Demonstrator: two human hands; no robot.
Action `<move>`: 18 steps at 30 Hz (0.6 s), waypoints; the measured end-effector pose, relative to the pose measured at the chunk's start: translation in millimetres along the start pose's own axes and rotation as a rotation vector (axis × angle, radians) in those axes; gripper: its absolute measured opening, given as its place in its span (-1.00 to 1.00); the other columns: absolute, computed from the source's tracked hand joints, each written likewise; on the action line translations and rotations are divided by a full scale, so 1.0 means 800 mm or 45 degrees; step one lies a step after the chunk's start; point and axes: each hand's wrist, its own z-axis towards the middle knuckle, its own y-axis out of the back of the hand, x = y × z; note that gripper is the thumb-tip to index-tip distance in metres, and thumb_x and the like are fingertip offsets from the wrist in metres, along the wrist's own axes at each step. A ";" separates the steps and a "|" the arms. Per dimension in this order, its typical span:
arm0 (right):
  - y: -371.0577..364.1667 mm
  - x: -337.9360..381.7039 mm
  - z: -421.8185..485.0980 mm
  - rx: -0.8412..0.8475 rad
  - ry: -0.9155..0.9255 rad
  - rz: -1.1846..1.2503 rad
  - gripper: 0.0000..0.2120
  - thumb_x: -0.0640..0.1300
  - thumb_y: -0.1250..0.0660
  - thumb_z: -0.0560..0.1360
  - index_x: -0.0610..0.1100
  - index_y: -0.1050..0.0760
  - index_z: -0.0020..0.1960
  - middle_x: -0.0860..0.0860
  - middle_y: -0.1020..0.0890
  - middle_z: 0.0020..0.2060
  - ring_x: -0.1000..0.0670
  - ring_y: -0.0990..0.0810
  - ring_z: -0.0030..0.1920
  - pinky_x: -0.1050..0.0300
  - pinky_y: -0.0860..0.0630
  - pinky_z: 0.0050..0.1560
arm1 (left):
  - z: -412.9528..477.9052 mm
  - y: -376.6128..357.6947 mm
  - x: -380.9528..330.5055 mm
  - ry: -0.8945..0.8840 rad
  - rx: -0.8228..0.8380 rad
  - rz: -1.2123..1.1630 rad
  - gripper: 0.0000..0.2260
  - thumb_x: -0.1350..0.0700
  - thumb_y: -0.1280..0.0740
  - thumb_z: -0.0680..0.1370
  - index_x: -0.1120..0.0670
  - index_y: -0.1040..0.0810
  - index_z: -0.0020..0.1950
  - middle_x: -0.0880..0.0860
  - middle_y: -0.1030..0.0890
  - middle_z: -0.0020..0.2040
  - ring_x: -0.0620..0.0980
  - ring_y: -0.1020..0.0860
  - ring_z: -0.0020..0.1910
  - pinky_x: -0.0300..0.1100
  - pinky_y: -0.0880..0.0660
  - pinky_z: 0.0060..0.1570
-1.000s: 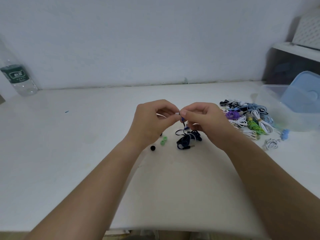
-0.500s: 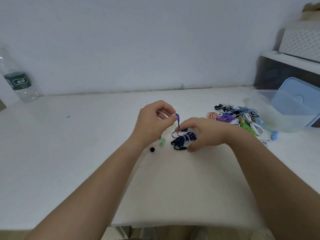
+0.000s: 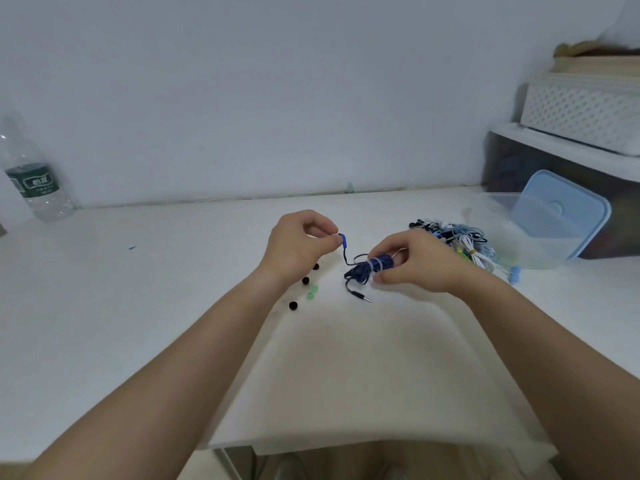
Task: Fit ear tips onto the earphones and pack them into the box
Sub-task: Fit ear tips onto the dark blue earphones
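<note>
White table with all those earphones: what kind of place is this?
Probably a home desk used for packing: a plain white table against a bare wall, a pile of bundled coloured earphones, and a clear plastic box with a pale blue lid.

The place looks like a plain room in a home, or a small makeshift work corner, not a factory or shop: a bare white table (image 3: 104, 306) stands against an unadorned white wall (image 3: 277, 81), with a water bottle (image 3: 38, 185) at its far left. At the right a dark-fronted storage unit (image 3: 512, 168) with a white top carries a white perforated basket (image 3: 581, 109), ordinary household storage. The heap of bundled earphones (image 3: 460, 240), the loose ear tips (image 3: 305, 280) and the clear box (image 3: 495, 209) with its blue lid (image 3: 561, 216) propped at a tilt mark the table as a hand-packing spot.
</note>
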 end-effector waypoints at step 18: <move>0.205 -0.078 -0.044 -0.916 -0.204 0.573 -0.71 -0.21 -0.57 0.40 -0.19 -0.65 0.10 -0.13 -0.71 -0.05 0.00 -0.64 -0.13 0.15 -0.64 0.00 | 0.064 -0.236 -0.161 -0.124 0.185 -0.099 -0.93 0.10 -0.41 0.53 0.07 -0.65 -0.11 0.01 -0.68 -0.25 -0.05 -0.58 -0.37 -0.27 -0.43 -0.34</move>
